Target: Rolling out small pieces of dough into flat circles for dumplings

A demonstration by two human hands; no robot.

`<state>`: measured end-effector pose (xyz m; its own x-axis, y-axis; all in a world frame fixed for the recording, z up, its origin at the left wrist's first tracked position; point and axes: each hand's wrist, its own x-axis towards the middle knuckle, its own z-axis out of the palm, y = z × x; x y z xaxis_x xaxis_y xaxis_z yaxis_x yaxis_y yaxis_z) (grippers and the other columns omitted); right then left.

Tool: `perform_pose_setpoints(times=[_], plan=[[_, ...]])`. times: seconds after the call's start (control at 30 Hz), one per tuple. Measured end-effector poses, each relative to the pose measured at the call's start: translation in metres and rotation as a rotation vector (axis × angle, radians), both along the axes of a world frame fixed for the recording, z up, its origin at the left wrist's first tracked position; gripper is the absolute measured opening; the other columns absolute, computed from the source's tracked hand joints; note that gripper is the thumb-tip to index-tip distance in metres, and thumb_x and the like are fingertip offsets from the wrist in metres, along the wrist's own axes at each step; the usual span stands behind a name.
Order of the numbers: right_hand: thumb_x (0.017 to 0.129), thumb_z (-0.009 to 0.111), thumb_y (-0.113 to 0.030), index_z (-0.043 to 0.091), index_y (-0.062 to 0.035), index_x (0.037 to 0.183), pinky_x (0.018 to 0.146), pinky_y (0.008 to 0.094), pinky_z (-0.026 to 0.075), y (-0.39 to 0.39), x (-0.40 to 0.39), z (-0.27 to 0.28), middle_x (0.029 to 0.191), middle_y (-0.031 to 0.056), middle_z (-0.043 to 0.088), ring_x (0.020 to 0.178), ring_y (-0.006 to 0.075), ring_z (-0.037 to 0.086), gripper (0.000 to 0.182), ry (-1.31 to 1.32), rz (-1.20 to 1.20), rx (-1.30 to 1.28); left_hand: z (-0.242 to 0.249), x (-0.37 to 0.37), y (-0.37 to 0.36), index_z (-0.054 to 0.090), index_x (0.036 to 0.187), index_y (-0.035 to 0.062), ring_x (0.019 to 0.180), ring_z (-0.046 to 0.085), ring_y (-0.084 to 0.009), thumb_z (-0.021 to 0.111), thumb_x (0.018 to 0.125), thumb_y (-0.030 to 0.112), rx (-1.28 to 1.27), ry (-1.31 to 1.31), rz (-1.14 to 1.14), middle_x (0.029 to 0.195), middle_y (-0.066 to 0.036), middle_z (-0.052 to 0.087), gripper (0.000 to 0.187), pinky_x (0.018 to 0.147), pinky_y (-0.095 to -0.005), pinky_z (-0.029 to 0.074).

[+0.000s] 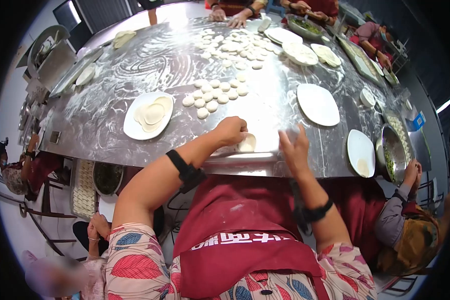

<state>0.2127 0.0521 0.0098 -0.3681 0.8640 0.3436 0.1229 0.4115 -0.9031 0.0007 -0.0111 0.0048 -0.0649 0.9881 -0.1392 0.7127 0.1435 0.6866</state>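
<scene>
While the left hand (231,131) has its fingers pinched together at the edge of a round dough wrapper (248,143) near the surface's (185,149) front edge, the blurred right hand (296,150) stands apart, fingers spread. Beyond them, small dough pieces (211,106) cluster between a plate (132,131) bearing wrappers and a bare white plate (318,104).

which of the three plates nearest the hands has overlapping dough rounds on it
The white plate left of the left hand: several dough rounds overlap on it. The lower right plate shows one round; the upper right plate shows no overlapping rounds.
</scene>
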Motion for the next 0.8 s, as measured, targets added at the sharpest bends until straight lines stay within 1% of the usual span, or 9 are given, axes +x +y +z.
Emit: perform_pose_setpoints(times=[0.07, 0.2, 0.27, 0.3, 0.37, 0.47, 0.53, 0.63, 0.8], plan=[[0.082, 0.062, -0.008, 0.049, 0.0009, 0.093, 0.048, 0.0265, 0.043, 0.0, 0.003, -0.001, 0.066, 0.0056, 0.057, 0.054, 0.0112, 0.054, 0.018, -0.014, 0.022, 0.058, -0.011, -0.005, -0.004, 0.063, 0.086, -0.001, 0.073, 0.065, -0.0242, 0.063, 0.077, 0.013, -0.127, -0.289, 0.118, 0.079, -0.015, 0.065, 0.017, 0.068, -0.0364, 0.049], [0.084, 0.061, -0.008, 0.048, -0.0017, 0.092, 0.046, 0.0258, 0.042, 0.037, -0.036, -0.011, 0.063, 0.0044, 0.054, 0.052, 0.0109, 0.052, 0.017, -0.05, -0.014, 0.226, 0.002, -0.001, -0.003, 0.066, 0.086, -0.0009, 0.071, 0.064, -0.0234, 0.063, 0.08, 0.018, -0.039, 0.037, 0.038, 0.077, -0.016, 0.066, 0.02, 0.066, -0.0355, 0.049], [0.08, 0.064, -0.012, 0.045, 0.0009, 0.086, 0.055, 0.0349, 0.045, 0.047, -0.056, -0.007, 0.066, 0.0168, 0.057, 0.058, 0.027, 0.056, 0.023, -0.084, -0.031, 0.125, 0.01, 0.001, 0.0, 0.067, 0.086, -0.0005, 0.071, 0.063, -0.0252, 0.065, 0.08, 0.025, -0.07, 0.118, 0.02, 0.077, -0.017, 0.066, 0.026, 0.066, -0.0357, 0.048], [0.08, 0.064, -0.012, 0.045, 0.0006, 0.086, 0.056, 0.0355, 0.045, 0.043, -0.052, -0.005, 0.068, 0.0178, 0.058, 0.06, 0.0276, 0.056, 0.023, -0.036, -0.003, 0.065, 0.013, 0.001, 0.001, 0.067, 0.085, -0.0003, 0.071, 0.063, -0.0259, 0.066, 0.079, 0.026, -0.059, 0.104, -0.017, 0.077, -0.017, 0.066, 0.027, 0.066, -0.036, 0.048], [0.08, 0.063, -0.009, 0.046, 0.0011, 0.087, 0.053, 0.0346, 0.045, 0.029, -0.027, -0.008, 0.065, 0.0141, 0.058, 0.056, 0.0236, 0.057, 0.021, -0.051, -0.029, 0.146, 0.015, -0.002, -0.001, 0.067, 0.083, 0.0003, 0.073, 0.063, -0.0275, 0.067, 0.077, 0.029, -0.027, 0.106, -0.125, 0.078, -0.018, 0.065, 0.029, 0.066, -0.0378, 0.047], [0.082, 0.062, -0.006, 0.047, -0.0018, 0.087, 0.048, 0.0261, 0.043, -0.019, 0.017, 0.0, 0.061, 0.0054, 0.057, 0.052, 0.0102, 0.054, 0.017, -0.007, 0.004, -0.019, 0.017, -0.006, 0.001, 0.067, 0.082, 0.0, 0.072, 0.063, -0.0269, 0.068, 0.076, 0.027, -0.003, 0.227, -0.125, 0.077, -0.018, 0.065, 0.028, 0.066, -0.0382, 0.047], [0.083, 0.062, -0.006, 0.046, -0.0026, 0.085, 0.047, 0.025, 0.043, -0.039, 0.03, 0.003, 0.061, 0.0043, 0.056, 0.052, 0.0099, 0.054, 0.017, -0.02, -0.001, -0.02, 0.015, -0.027, 0.006, 0.064, 0.078, -0.0024, 0.065, 0.064, -0.0239, 0.067, 0.074, 0.017, 0.08, 0.215, -0.018, 0.072, -0.015, 0.065, 0.02, 0.059, -0.0349, 0.049], [0.084, 0.062, -0.006, 0.044, -0.0029, 0.083, 0.047, 0.0241, 0.043, -0.043, 0.033, 0.0, 0.061, 0.0035, 0.055, 0.052, 0.0093, 0.053, 0.018, 0.023, 0.011, -0.017, 0.007, -0.045, -0.001, 0.06, 0.078, -0.0051, 0.057, 0.063, -0.0154, 0.064, 0.075, 0.002, -0.203, -0.251, 0.166, 0.067, -0.012, 0.062, 0.008, 0.049, -0.0251, 0.051], [0.082, 0.061, -0.006, 0.046, -0.001, 0.086, 0.048, 0.0268, 0.042, -0.005, 0.0, 0.0, 0.061, 0.006, 0.055, 0.052, 0.0112, 0.053, 0.017, 0.008, -0.001, 0.01, 0.001, -0.016, -0.023, 0.064, 0.08, -0.0031, 0.059, 0.062, -0.0155, 0.066, 0.076, 0.009, -0.131, -0.273, 0.236, 0.068, -0.009, 0.062, 0.013, 0.053, -0.0282, 0.05]])
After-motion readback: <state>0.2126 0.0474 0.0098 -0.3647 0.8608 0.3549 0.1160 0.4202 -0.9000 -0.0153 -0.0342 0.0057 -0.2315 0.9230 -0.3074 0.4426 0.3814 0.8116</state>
